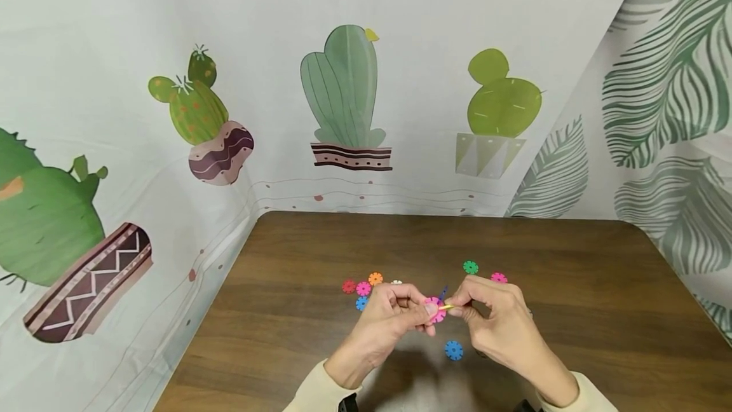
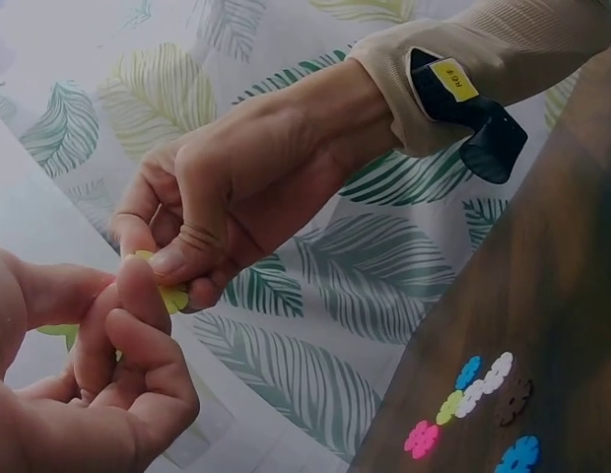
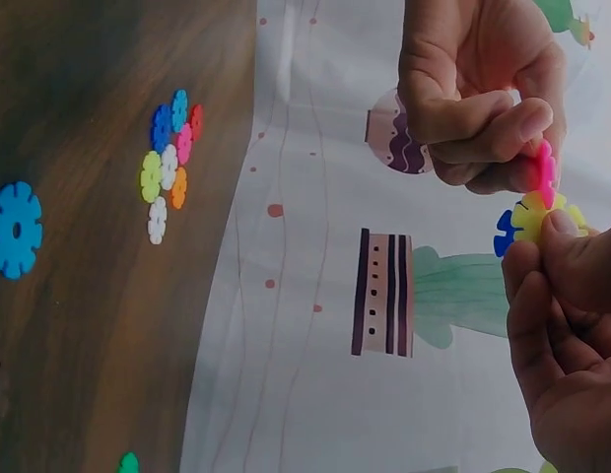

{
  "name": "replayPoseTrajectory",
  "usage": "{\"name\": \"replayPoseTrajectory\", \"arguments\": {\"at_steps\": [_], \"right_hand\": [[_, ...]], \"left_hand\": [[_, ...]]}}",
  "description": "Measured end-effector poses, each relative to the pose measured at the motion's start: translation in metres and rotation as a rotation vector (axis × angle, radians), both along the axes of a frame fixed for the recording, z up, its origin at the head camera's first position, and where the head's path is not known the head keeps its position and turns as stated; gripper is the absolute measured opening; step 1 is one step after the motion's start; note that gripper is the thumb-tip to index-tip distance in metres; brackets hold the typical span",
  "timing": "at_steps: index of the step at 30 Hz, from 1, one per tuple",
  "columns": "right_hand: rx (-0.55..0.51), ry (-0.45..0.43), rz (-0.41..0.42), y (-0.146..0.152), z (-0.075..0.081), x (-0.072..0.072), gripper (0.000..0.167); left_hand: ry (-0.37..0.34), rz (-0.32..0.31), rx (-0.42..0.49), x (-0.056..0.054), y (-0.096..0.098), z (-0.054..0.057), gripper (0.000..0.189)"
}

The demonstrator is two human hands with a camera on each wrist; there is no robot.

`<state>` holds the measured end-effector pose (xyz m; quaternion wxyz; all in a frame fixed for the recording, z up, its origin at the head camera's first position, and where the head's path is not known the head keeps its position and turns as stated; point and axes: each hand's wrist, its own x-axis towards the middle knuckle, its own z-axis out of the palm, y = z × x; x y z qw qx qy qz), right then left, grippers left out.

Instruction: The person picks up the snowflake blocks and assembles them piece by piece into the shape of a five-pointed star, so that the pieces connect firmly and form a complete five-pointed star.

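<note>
Above the table, both hands meet at a small joined group of notched plastic snowflake discs. My left hand (image 1: 391, 315) pinches a pink snowflake disc (image 3: 546, 175) between thumb and fingers. Opposite it, my right hand (image 1: 506, 316) pinches a yellow snowflake disc (image 3: 527, 219) edge-on between thumb and forefinger. The yellow disc meets the pink one's rim at an angle. A dark blue disc (image 3: 503, 238) sticks out beside the yellow one, on the side away from me. Fingertips cover parts of the pink and yellow discs.
On the brown wooden table (image 1: 274, 355), a loose cluster of discs, including a red disc (image 1: 349, 286) and an orange disc (image 1: 375, 279), lies beyond my left hand. Near me lies a blue disc (image 1: 454, 350); a green disc (image 1: 471, 267) lies farther back. A printed cloth (image 1: 423, 94) hangs behind.
</note>
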<state>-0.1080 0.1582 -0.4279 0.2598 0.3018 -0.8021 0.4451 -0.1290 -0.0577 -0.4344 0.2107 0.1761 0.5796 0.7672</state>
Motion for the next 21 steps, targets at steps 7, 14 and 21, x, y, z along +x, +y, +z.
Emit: {"name": "replayPoseTrajectory", "arguments": {"at_steps": [7, 14, 21], "right_hand": [[0.000, -0.037, 0.024, 0.003, 0.000, 0.002, 0.040], [0.047, -0.108, -0.066, 0.024, -0.011, -0.001, 0.042], [0.141, -0.313, -0.248, 0.074, -0.032, -0.018, 0.024]], "left_hand": [[-0.019, 0.007, -0.020, -0.002, -0.003, -0.006, 0.039], [-0.074, 0.057, -0.134, -0.007, -0.032, -0.024, 0.036], [-0.048, 0.156, -0.398, -0.013, -0.100, -0.054, 0.029]]}}
